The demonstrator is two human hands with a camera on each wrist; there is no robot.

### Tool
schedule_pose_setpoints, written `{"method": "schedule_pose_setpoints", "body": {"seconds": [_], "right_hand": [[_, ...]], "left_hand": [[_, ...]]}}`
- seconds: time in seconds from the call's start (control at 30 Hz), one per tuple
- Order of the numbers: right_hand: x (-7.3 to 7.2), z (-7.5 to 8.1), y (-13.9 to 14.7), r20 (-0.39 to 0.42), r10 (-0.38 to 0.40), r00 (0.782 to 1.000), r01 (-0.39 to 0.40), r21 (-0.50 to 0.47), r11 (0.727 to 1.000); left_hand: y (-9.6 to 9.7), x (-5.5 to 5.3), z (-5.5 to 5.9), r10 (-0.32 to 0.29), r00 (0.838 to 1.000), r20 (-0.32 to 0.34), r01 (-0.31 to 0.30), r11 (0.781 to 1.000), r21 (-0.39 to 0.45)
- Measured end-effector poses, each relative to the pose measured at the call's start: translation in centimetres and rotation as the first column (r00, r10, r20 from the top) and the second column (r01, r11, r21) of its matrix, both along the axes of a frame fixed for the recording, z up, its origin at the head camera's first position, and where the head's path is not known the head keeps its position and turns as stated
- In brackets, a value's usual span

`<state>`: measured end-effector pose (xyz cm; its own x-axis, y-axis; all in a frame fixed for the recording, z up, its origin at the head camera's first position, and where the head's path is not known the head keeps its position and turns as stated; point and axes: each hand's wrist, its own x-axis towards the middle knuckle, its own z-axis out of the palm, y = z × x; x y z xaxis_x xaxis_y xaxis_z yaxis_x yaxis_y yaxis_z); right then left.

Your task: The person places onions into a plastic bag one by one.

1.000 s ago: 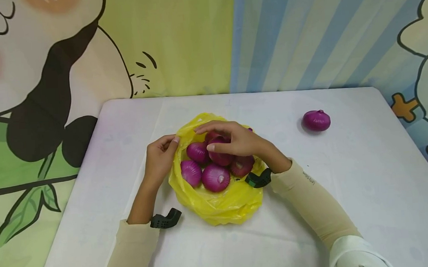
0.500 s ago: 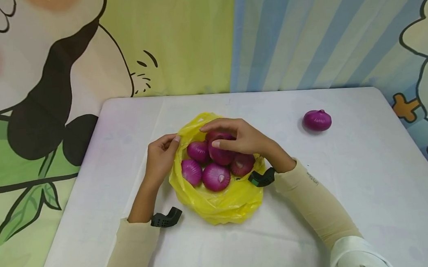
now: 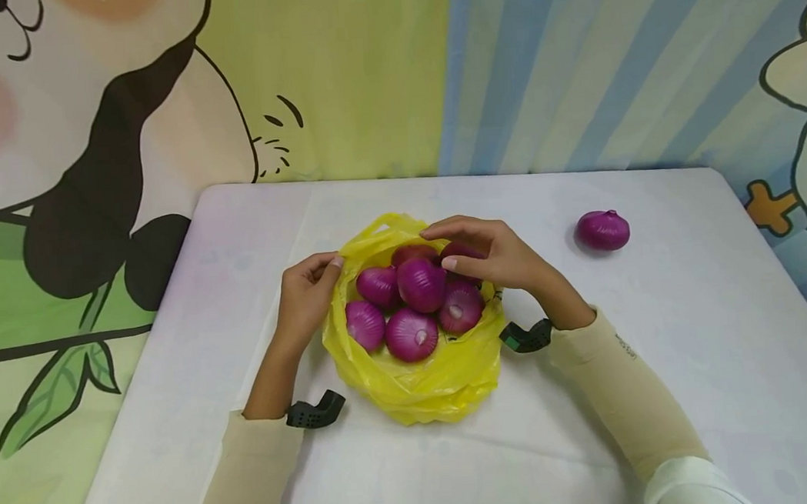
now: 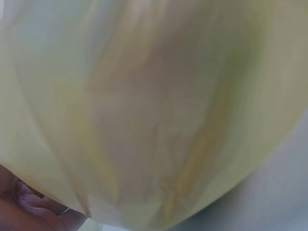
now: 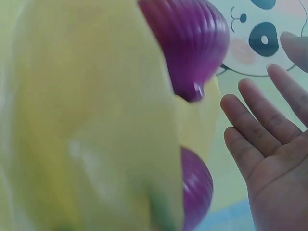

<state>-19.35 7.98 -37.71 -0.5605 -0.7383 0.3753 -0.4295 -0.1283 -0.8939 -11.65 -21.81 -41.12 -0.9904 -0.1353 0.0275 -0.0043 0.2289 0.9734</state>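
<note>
A yellow plastic bag (image 3: 447, 396) stands on the table with its mouth wide, several red onions (image 3: 422, 285) piled inside. At the bag's left rim, my left hand (image 3: 304, 300) pinches the plastic between thumb and fingers; the bag fills most of the left wrist view and hides much of that hand. Over the bag's back right side hovers my right hand (image 3: 501, 254), partly covering an onion there. In the right wrist view its fingers (image 5: 260, 115) are spread and hold nothing, apart from the onion (image 5: 192, 43) shown beside the bag's rim.
One loose red onion (image 3: 602, 230) lies on the white-covered table (image 3: 656, 306) at the back right. Behind the table hangs a cartoon-printed backdrop (image 3: 337, 79). Black wrist cameras (image 3: 316, 409) sit under both wrists.
My right hand has moved right and away from the top onion, which now shows fully on the pile. My left hand keeps its pinch on the bag's rim.
</note>
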Motion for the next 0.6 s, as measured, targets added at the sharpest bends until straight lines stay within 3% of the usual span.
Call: {"method": "schedule_pose_setpoints", "body": {"seconds": [0.37,0.6], "right_hand": [[-0.6,-0.3,4.7,-0.033,-0.137,0.990,0.138,0.000,0.990],[-0.5,-0.7,7.9,-0.007,-0.251,0.968,0.251,0.010,0.968]], "left_hand": [[0.1,-0.2,-0.1,0.001,1.000,-0.009,-0.001,1.000,0.010],[0.0,-0.2,-0.1,0.002,1.000,-0.013,-0.001,1.000,0.008]]}}
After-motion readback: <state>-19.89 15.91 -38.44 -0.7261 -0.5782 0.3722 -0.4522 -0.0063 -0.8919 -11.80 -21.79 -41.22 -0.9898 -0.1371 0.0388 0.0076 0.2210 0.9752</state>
